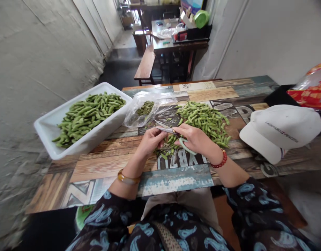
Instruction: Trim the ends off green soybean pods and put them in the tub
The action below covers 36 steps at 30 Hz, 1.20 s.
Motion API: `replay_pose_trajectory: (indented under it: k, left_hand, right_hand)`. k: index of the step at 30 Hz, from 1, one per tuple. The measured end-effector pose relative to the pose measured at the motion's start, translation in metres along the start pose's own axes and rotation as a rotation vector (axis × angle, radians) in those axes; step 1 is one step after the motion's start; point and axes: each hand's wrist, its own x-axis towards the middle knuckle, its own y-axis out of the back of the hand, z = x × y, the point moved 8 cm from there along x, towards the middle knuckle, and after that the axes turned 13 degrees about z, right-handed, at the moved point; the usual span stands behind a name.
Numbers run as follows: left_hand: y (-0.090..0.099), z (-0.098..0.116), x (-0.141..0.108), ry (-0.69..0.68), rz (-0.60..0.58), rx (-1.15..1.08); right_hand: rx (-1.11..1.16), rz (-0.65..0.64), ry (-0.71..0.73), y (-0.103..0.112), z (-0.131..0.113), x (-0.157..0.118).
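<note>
My right hand [193, 138] is closed on scissors [188, 148] with pale green handles, their blades pointing left. Just left of the blades, my left hand [151, 140] has its fingers pinched together by the blades; what they hold is too small to make out. A pile of green bean pods [202, 120] lies on the table beyond and right of my hands, with small green bits below them. More pods [89, 116] fill part of a white tray [56, 150] at the left. Between tray and pile is a clear plastic bag [134, 116] with green trimmings [145, 108].
A white cap [283, 129] rests on the patterned table [176, 181] at the right, near a red and clear package [311, 87]. Behind stand a bench [146, 64] and another table [160, 43] with items. A wall runs along the left.
</note>
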Motion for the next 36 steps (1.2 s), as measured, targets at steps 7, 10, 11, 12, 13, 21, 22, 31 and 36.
replay_pose_trajectory:
  k: [7, 10, 11, 12, 13, 21, 22, 31, 36]
  left_hand:
    - [-0.008, -0.003, 0.003, 0.038, -0.003, -0.058]
    - [-0.005, -0.002, 0.005, 0.066, 0.042, -0.179]
    - [-0.006, -0.003, 0.005, 0.087, 0.042, -0.228]
    - [-0.007, -0.003, 0.005, 0.109, 0.033, -0.272]
    - [-0.008, -0.004, 0.005, 0.133, 0.016, -0.310]
    - [-0.023, -0.010, -0.002, 0.222, -0.085, -0.475]
    - [-0.025, -0.010, -0.003, 0.232, -0.088, -0.490]
    - [-0.034, -0.005, -0.011, 0.190, -0.175, -0.534]
    - [-0.035, -0.005, -0.017, 0.147, -0.234, -0.431]
  right_hand:
    - [0.101, 0.077, 0.010, 0.002, 0.021, 0.000]
    - [0.115, 0.246, -0.026, 0.016, 0.032, 0.004]
    - [0.106, 0.304, -0.049, 0.022, 0.034, 0.005]
    - [0.093, 0.356, -0.077, 0.029, 0.035, 0.005]
    - [0.079, 0.400, -0.107, 0.036, 0.034, 0.003]
    - [0.022, 0.455, -0.294, 0.052, 0.002, -0.058]
    - [0.007, 0.443, -0.313, 0.048, 0.000, -0.066]
    - [0.015, 0.386, -0.381, 0.022, -0.020, -0.079]
    - [0.011, 0.388, -0.339, 0.011, -0.029, -0.074]
